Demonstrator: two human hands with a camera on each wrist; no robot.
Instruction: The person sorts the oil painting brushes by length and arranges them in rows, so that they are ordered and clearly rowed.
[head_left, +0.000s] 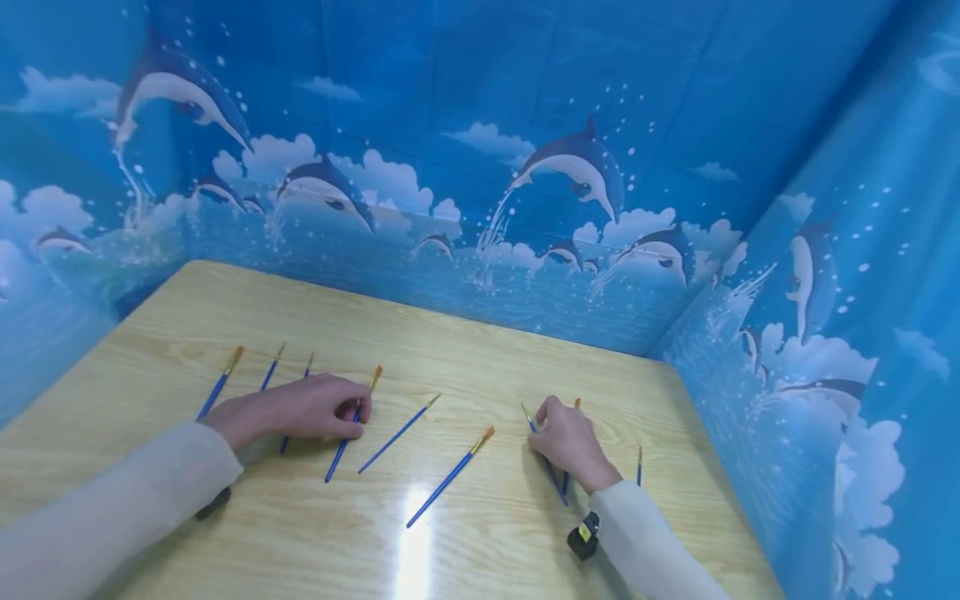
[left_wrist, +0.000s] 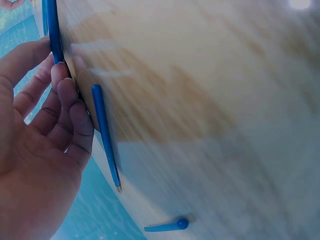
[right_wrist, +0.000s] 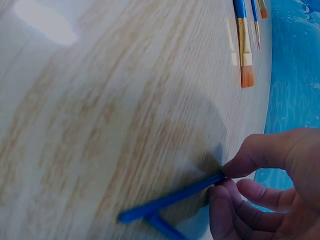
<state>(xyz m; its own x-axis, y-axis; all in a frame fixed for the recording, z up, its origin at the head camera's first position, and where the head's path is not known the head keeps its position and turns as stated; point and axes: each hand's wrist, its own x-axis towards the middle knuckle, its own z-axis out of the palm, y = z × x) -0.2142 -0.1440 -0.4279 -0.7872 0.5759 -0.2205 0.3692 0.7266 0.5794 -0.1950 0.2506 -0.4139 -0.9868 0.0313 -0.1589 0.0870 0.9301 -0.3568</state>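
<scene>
My left hand (head_left: 318, 406) pinches a blue-handled paintbrush (head_left: 339, 461) between thumb and fingertips; its orange bristles point away. In the left wrist view, the thumb and fingers meet on that brush's handle (left_wrist: 54, 32), and another blue handle lies below the fingers. Toward the right of the table, my right hand (head_left: 567, 437) pinches a slimmer paintbrush (head_left: 556, 480) with a pointed tip. The right wrist view shows its handle (right_wrist: 170, 198) between thumb and fingertips. A second paintbrush (head_left: 566, 483) lies right beside it, partly hidden by the hand.
Between the hands lie a thin paintbrush (head_left: 397, 435) and a flat paintbrush (head_left: 450, 479) on the wooden table (head_left: 480, 367). Several more brushes lie to the left, including a flat one (head_left: 217, 392). One brush (head_left: 640, 468) is partly behind the right sleeve. A dolphin-print curtain (head_left: 420, 275) surrounds the table.
</scene>
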